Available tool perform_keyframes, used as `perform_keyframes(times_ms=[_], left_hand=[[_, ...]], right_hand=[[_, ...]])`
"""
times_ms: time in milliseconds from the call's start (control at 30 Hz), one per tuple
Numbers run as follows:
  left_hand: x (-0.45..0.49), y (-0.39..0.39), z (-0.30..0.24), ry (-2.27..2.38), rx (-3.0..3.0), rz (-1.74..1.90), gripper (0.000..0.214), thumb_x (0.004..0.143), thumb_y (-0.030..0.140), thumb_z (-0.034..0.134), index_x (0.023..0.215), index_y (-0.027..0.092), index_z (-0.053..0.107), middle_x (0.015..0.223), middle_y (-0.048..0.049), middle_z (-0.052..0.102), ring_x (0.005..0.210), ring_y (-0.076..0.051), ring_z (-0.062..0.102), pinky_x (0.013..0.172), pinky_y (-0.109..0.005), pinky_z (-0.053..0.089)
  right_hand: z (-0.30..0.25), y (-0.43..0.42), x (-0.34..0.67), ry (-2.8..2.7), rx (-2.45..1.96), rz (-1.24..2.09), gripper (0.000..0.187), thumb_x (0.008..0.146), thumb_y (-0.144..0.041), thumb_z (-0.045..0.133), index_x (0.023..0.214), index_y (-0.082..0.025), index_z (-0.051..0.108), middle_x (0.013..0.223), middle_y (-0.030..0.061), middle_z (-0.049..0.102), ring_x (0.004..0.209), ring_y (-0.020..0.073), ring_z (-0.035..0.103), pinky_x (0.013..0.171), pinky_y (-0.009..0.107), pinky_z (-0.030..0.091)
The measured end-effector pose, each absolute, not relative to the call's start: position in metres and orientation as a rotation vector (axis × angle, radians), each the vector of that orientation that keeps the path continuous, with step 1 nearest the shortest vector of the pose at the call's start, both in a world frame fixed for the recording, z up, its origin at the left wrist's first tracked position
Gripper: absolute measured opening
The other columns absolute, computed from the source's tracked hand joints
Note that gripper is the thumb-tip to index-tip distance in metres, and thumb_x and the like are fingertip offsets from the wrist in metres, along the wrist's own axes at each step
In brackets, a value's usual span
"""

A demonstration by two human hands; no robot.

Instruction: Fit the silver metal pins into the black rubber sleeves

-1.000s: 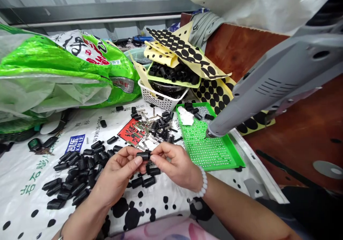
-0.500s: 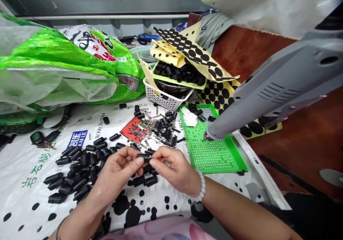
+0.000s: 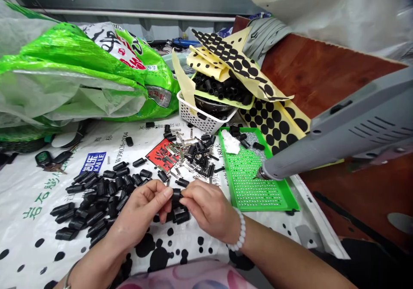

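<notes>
Between the fingertips of both hands is a small black plastic cylinder. My left hand pinches its left side with thumb and forefinger. The fingers of my right hand are closed at its right end, where they partly hide it. A heap of similar black cylinders lies left of and behind my left hand, and a few more sit just beneath the held one. Beyond my hands are thin metal strips and small black parts, some of them spring-like, in a loose pile.
At right, a grey electric screwdriver points down over a green tray of tiny screws. Behind stand a white basket, dotted yellow sticker sheets and a large green bag. Keys lie far left.
The cylinder has turned a little between my fingers, and my right fingers have curled in closer. The view has shifted slightly; the screwdriver sits a bit lower and farther right.
</notes>
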State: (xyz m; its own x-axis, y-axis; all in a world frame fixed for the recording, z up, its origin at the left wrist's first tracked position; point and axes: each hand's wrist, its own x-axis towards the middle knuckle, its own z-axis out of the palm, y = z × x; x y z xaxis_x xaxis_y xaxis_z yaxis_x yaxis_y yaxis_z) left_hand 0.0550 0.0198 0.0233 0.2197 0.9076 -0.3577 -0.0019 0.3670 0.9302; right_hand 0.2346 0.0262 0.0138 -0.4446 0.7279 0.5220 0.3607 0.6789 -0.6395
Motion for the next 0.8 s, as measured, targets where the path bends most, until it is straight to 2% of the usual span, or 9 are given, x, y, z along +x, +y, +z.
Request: perform_keyframes(times_ms=[133,300,500,700,800], left_hand=[[0.055,0.018,0.024,1.166,1.009,0.753,0.036,0.082,0.045,0.055,0.061,0.018,0.044,0.047,0.0068,0.046,0.039,-0.005,0.036,0.042,-0.019,0.028],[0.055,0.016,0.024,1.117,1.035,0.841,0.026,0.080,0.041,0.059,0.073,0.019,0.049,0.052,0.0069,0.048,0.046,-0.006,0.042,0.048,-0.019,0.036],[0.050,0.014,0.020,0.989,1.070,0.922,0.015,0.082,0.031,0.059,0.089,0.019,0.053,0.060,0.0043,0.055,0.055,-0.009,0.049,0.056,-0.022,0.043],[0.048,0.012,0.026,1.070,1.285,0.928,0.011,0.083,0.026,0.058,0.090,0.019,0.054,0.068,0.0026,0.059,0.061,-0.009,0.055,0.058,-0.019,0.046],[0.046,0.011,0.027,1.064,1.391,0.949,0.009,0.083,0.024,0.057,0.091,0.021,0.055,0.072,0.0024,0.060,0.065,-0.009,0.057,0.060,-0.018,0.048]], right_hand=[[0.014,0.023,0.233,-2.093,-0.804,0.475,0.014,0.091,-0.020,0.044,0.085,-0.014,0.055,0.075,0.0069,0.061,0.068,0.0148,0.055,0.063,0.026,0.046],[0.014,0.021,0.231,-1.941,-0.873,0.657,0.012,0.088,-0.022,0.048,0.080,-0.016,0.054,0.067,0.0012,0.054,0.060,0.0114,0.050,0.057,0.023,0.042],[0.014,0.022,0.231,-1.748,-0.982,1.068,0.013,0.085,-0.024,0.051,0.076,-0.016,0.054,0.061,-0.0018,0.052,0.054,0.0090,0.047,0.052,0.022,0.040],[0.011,0.022,0.226,-1.293,-0.968,1.665,0.017,0.079,-0.030,0.058,0.072,-0.016,0.051,0.053,-0.0049,0.050,0.042,0.0056,0.046,0.041,0.017,0.039],[0.007,0.023,0.220,-0.977,-0.857,1.955,0.023,0.072,-0.033,0.065,0.070,-0.016,0.050,0.050,-0.0073,0.051,0.034,0.0025,0.037,0.036,0.018,0.042]])
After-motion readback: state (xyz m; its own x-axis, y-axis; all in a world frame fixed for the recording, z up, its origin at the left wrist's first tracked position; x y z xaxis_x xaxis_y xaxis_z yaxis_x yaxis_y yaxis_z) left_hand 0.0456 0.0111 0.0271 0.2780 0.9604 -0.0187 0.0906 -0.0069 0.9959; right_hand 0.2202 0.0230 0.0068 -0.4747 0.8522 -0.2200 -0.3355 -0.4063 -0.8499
